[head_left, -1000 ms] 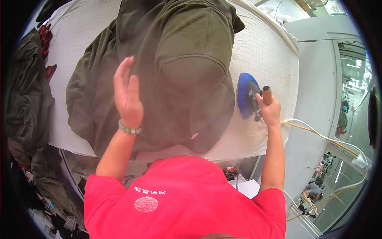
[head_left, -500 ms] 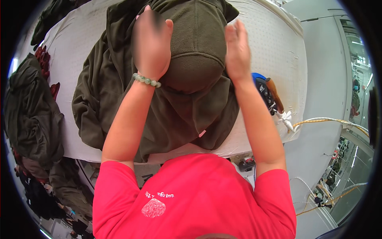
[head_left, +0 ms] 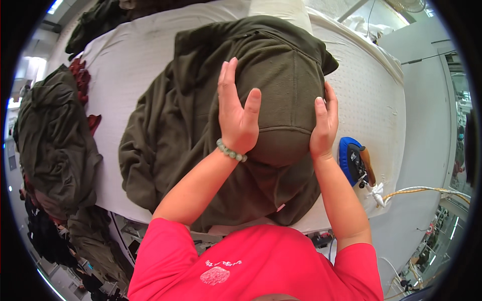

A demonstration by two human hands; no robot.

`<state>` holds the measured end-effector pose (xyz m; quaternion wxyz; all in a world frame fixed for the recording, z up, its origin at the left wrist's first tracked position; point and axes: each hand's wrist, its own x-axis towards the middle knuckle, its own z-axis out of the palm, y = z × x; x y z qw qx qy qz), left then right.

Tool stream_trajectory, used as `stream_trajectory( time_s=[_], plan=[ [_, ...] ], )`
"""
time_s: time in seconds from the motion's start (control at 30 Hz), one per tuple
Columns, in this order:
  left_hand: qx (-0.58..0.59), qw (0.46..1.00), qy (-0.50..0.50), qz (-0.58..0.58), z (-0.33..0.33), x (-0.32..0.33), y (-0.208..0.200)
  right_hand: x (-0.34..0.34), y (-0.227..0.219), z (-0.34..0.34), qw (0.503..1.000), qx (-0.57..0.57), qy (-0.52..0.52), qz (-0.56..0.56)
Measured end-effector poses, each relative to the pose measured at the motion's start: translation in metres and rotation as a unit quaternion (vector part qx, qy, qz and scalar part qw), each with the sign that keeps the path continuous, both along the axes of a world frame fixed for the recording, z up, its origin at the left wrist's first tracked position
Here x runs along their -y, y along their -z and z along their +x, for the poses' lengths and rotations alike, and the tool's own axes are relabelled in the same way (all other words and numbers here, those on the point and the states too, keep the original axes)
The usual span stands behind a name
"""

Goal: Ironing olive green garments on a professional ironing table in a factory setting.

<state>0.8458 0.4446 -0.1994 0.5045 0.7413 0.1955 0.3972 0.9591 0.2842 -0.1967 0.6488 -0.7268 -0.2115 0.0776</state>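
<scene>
An olive-green fleece garment (head_left: 170,130) lies spread on a white padded table, its rounded, seamed part bulging up between my hands. My left hand (head_left: 238,111), with a green bead bracelet at the wrist, rests along the left side of that bulge, fingers stretched out and thumb apart. Against the right side lies my right hand (head_left: 325,123), its fingers extended and slightly curved. Neither hand grips the cloth. What fills the rounded part from beneath is hidden. A small pale tag (head_left: 280,207) shows at the garment's near edge.
Right of the garment sits a blue and black iron (head_left: 352,160) with a brown handle; its hose (head_left: 422,190) runs off to the right. More dark green garments (head_left: 55,140) and some red cloth (head_left: 80,80) hang or lie at the left edge. The white table cover (head_left: 371,95) extends around.
The view has shifted, so garment and iron appear lower and farther right. My left hand's thumb is now spread wider, and the hands have slid nearer the front of the rounded part.
</scene>
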Motion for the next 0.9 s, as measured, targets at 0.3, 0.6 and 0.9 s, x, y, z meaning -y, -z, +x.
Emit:
stream_trajectory(
  time_s=[0.3,0.6,0.9],
  plan=[
    [-0.468,0.83,-0.262,0.155,-0.044,-0.167,0.087,0.022,0.002,-0.009,0.981,-0.058,0.045,-0.178],
    [-0.104,0.963,-0.232,0.088,-0.19,-0.159,-0.131,0.2,-0.066,-0.027,0.968,0.064,0.018,-0.243],
    [-0.095,0.994,-0.043,0.041,-0.211,0.03,-0.293,0.246,-0.006,0.051,0.977,0.089,0.045,-0.188]
  ],
)
